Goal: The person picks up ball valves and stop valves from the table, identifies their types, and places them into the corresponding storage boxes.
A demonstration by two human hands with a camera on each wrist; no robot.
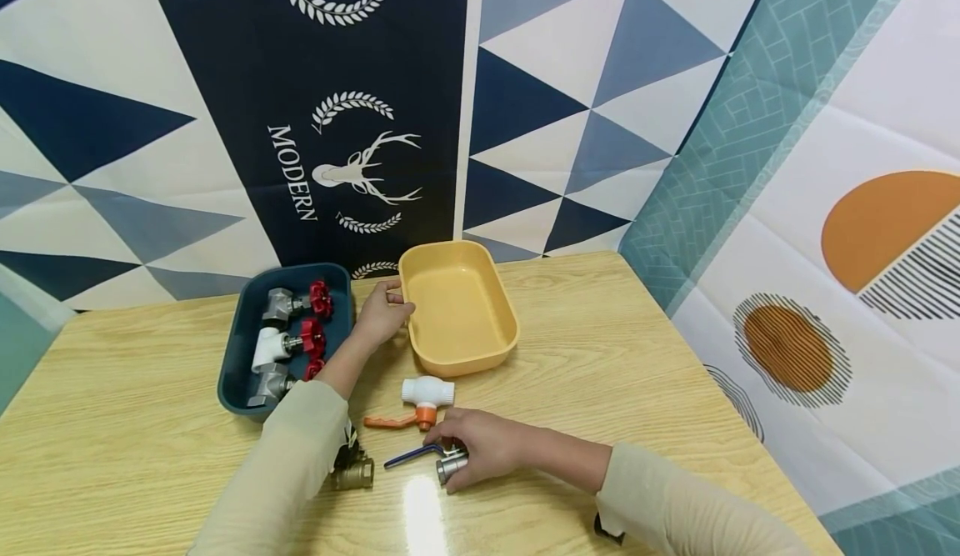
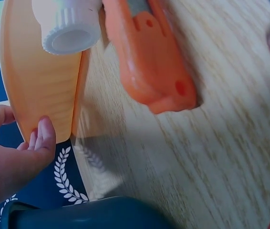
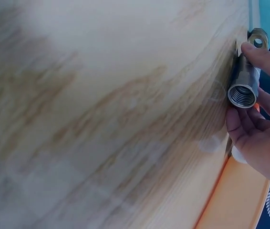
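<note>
My left hand holds the left rim of a yellow plastic bin. In the left wrist view its fingers lie against the bin's outer wall. The right hand grips a silver metal ball valve with a blue lever handle, low at the tabletop. Its threaded open end faces the right wrist camera, between thumb and fingers. A white plastic ball valve with an orange lever lies between the hands, just in front of the bin.
On the left stands a dark blue bin with several red-handwheel valves, partly behind my left sleeve. A brass valve lies beside that sleeve, partly covered. Patterned cloth rises behind the wooden table.
</note>
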